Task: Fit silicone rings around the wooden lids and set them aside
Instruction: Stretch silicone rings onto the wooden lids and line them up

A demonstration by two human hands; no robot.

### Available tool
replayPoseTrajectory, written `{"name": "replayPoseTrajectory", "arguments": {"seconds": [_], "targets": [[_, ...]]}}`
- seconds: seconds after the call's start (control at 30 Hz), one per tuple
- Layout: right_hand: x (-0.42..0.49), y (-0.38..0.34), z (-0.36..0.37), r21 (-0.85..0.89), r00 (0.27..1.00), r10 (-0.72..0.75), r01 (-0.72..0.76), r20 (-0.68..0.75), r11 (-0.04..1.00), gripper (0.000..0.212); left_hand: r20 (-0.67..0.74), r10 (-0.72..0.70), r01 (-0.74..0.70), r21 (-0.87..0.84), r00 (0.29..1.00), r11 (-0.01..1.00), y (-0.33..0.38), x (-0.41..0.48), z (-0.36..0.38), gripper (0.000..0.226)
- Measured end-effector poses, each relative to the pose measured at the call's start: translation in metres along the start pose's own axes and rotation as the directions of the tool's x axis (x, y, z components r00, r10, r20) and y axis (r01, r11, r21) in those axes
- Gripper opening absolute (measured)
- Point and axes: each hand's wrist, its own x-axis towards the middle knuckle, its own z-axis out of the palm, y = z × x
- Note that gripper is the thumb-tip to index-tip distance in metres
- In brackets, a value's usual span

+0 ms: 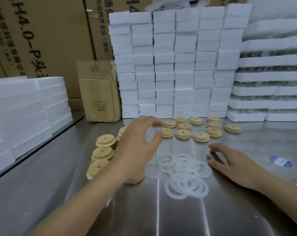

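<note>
Recorded at centre of the reflective steel surface [246,210]: a loose heap of translucent white silicone rings [183,172], all lying flat and overlapping, in no container. Found beyond the heap, toward the back: round pale wooden lids [184,133], each with a centre hole, laid singly in rough rows, broad faces up, holes pointing straight up (discs, so no long axis to report). Noted along their edges: a pale band, too small to confirm as a ring. Seen left of the heap: more lids of the same kind in short leaning stacks [102,151], tilted, partly hidden behind the left forearm.

Left hand [137,147]: raised above the surface between the stacks and the rows, fingers curved, thumb well apart from them, nothing made out in the gap; blurred. Right hand [233,163]: low at the right edge of the heap, fingers spread and nearly straight, fingertips [212,161] touching or just beside the outermost rings; gripping nothing.

Containers: one brown cardboard box [100,91] upright at the back left, closed, contents not visible. Stacked white foam trays [272,76] at the back right, dark contents between layers, not identifiable.

Also logged: a wall of white foam blocks [175,65] behind the rows, white foam slabs [25,108] at far left, a blue oval sticker [280,161] on the surface right of the right hand.
</note>
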Motion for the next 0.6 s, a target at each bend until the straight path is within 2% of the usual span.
{"name": "replayPoseTrajectory", "arguments": {"seconds": [0.1,0.17,0.23,0.3,0.43,0.5,0.6], "targets": [[0.000,0.002,0.004,-0.016,1.000,-0.012,0.012,-0.007,1.000,0.051,-0.011,-0.219,0.215,0.242,0.976,0.946,-0.039,0.036,-0.035,0.028],[0.001,0.002,0.005,-0.026,1.000,-0.020,0.020,-0.008,0.999,0.048,0.094,-0.410,0.349,0.375,0.907,0.859,-0.060,0.057,-0.050,0.047],[0.002,0.003,0.005,-0.027,0.999,-0.031,0.031,-0.018,0.999,0.046,0.253,-0.535,0.376,0.479,0.806,0.793,-0.073,0.074,-0.058,0.059],[0.002,0.003,0.006,-0.016,0.999,-0.041,0.041,-0.035,0.999,0.043,0.319,-0.556,0.325,0.553,0.768,0.767,-0.079,0.084,-0.060,0.055],[0.002,-0.001,0.011,0.005,0.992,-0.080,0.080,-0.096,0.997,0.034,0.223,-0.511,0.240,0.684,0.830,0.688,-0.081,0.091,-0.056,0.036],[0.003,-0.005,0.014,-0.001,0.987,-0.120,0.121,-0.111,0.993,0.030,0.240,-0.489,0.198,0.702,0.839,0.684,-0.077,0.090,-0.049,0.047],[0.000,-0.011,0.017,0.043,0.982,-0.153,0.158,-0.109,0.986,0.028,0.358,-0.513,0.162,0.677,0.780,0.718,-0.070,0.086,-0.040,0.077]]}}
